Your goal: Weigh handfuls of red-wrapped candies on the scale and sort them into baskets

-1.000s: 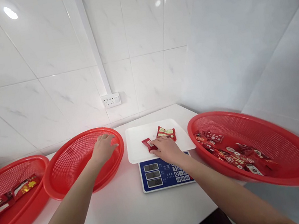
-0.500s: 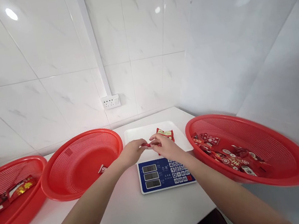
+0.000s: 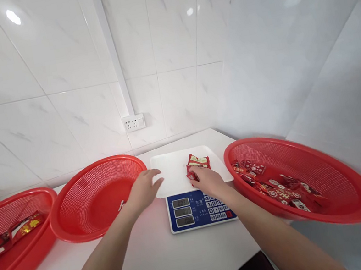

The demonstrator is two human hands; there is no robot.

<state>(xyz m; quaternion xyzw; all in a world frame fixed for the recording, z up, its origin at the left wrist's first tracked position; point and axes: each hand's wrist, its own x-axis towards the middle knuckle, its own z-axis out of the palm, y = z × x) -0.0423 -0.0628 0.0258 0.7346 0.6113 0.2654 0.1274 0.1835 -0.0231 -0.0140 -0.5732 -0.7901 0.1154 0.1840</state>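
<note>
My right hand (image 3: 205, 179) is over the right part of the white tray of a digital scale (image 3: 167, 161), its fingers closed on a small red packet (image 3: 192, 176). Just behind those fingers a red and cream snack packet (image 3: 199, 161) lies on the tray; part of it is covered. My left hand (image 3: 144, 190) holds nothing, thumb and fingers apart, between the tray's left edge and the middle red basket (image 3: 94, 169). Inside that basket sits a small red and white packet (image 3: 121, 205), partly hidden by my left wrist.
At the right a red basket (image 3: 356, 178) holds several red packets (image 3: 283, 191). Another red basket (image 3: 42, 193) at the far left contains a few packets (image 3: 25, 227). The scale's blue panel (image 3: 198, 208) faces me on the white table (image 3: 175, 266). A socket (image 3: 134, 122) is on the tiled wall.
My hands have parted. The left moved left, away from the tray's middle, and opened. The right shifted slightly right and down towards the snack packet, with the small red packet in its fingers.
</note>
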